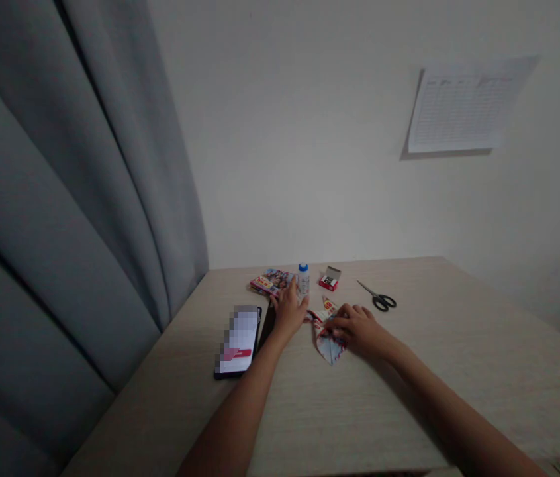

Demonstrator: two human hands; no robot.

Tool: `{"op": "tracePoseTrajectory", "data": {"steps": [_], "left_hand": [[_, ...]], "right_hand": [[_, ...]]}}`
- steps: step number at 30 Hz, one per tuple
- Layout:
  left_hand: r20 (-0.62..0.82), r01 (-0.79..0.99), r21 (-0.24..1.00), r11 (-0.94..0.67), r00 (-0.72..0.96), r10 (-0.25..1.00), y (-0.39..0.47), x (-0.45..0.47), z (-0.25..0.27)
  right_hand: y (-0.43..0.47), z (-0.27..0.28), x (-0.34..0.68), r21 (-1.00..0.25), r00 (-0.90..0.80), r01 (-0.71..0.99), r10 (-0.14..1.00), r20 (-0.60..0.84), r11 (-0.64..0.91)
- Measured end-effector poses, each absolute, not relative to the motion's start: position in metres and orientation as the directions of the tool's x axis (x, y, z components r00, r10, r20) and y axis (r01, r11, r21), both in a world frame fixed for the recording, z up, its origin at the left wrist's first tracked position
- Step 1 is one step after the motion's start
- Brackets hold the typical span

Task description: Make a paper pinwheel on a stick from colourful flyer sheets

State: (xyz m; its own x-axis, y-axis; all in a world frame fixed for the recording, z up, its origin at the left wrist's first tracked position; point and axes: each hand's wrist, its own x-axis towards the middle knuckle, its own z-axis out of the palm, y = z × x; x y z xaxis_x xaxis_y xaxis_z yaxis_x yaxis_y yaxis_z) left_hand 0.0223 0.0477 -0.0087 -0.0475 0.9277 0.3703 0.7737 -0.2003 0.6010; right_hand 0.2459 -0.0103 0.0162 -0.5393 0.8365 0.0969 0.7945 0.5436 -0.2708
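Note:
My left hand (pixel 290 310) reaches over the middle of the table with its fingers apart, just in front of a small clear bottle with a blue cap (pixel 303 279). I cannot tell whether its fingertips touch the bottle. A folded piece of colourful printed paper (pixel 328 347) lies to the right of that hand. My right hand (pixel 358 324) is closed over the right side of this paper, fingers bent and pressed to it. Part of the paper is hidden under those fingers.
Colourful printed sheets or booklets (pixel 273 281) are stacked behind my left hand. A small open red box (pixel 329 279) and black-handled scissors (pixel 380 301) lie at the back. A phone (pixel 238 344) rests on the left, beside a dark strip-like object (pixel 267 322). A wall and grey curtain (pixel 86 165) border the table.

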Motion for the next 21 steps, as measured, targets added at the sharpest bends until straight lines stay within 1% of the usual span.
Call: {"op": "tracePoseTrajectory", "data": {"steps": [7,15,21], "left_hand": [[0.352,0.77,0.599,-0.218,-0.009,0.936,0.05,0.022,-0.01],[0.381,0.787,0.587,-0.189,-0.062,0.922,0.048,0.02,-0.006],[0.386,0.781,0.588,-0.208,-0.045,0.921,0.046,0.02,-0.005]], "right_hand": [[-0.012,0.018,0.248,-0.312,-0.559,0.771,0.825,0.087,0.555],[-0.012,0.021,0.25,-0.348,-0.603,0.727,0.793,0.088,0.592],[-0.016,0.029,0.248,-0.4,-0.631,0.683,0.77,0.101,0.612]]}}
